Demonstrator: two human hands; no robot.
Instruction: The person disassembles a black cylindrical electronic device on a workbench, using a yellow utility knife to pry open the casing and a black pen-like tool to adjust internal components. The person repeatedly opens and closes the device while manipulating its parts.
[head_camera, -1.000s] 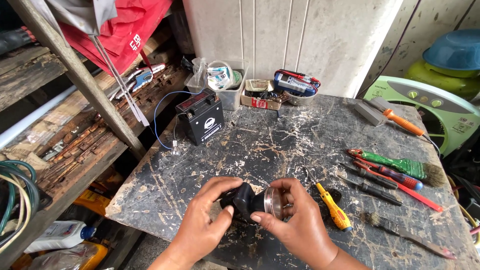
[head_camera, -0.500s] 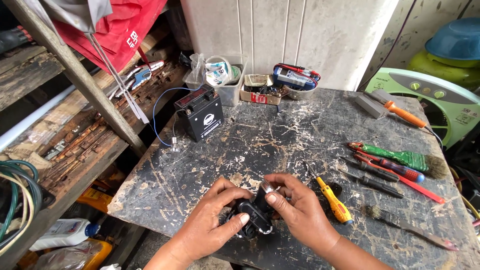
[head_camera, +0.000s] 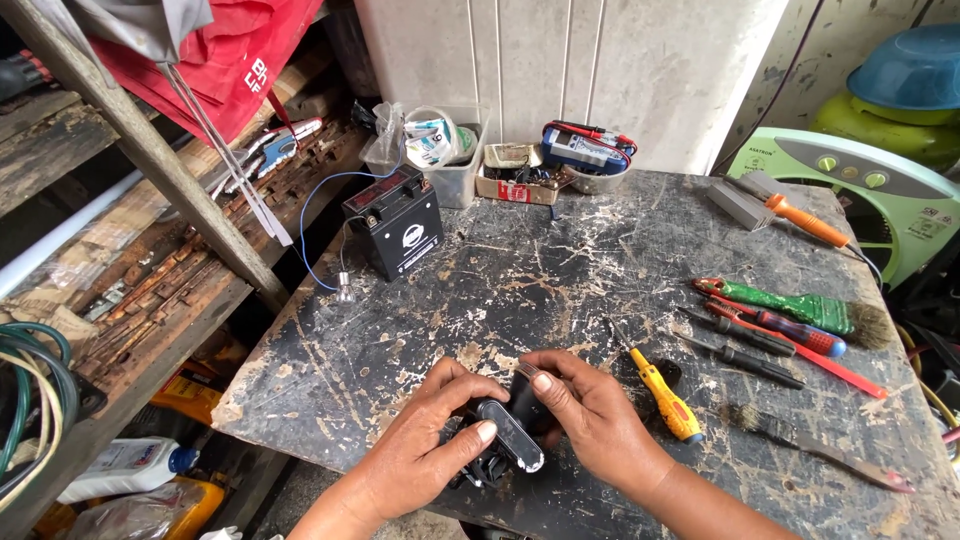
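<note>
scarred black table (head_camera: 560, 270) | white panelled wall (head_camera: 600, 60) | wooden shelf (head_camera: 130, 300)

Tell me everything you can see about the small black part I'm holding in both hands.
The small black part looks like dark plastic, elongated with rounded ends, with a pale outlined oval band along its upper face. It lies tilted near the front edge of the scratched black worktable. The left hand grips it from the left, thumb across the top; the right hand covers its upper right end. Its underside is hidden.
</note>
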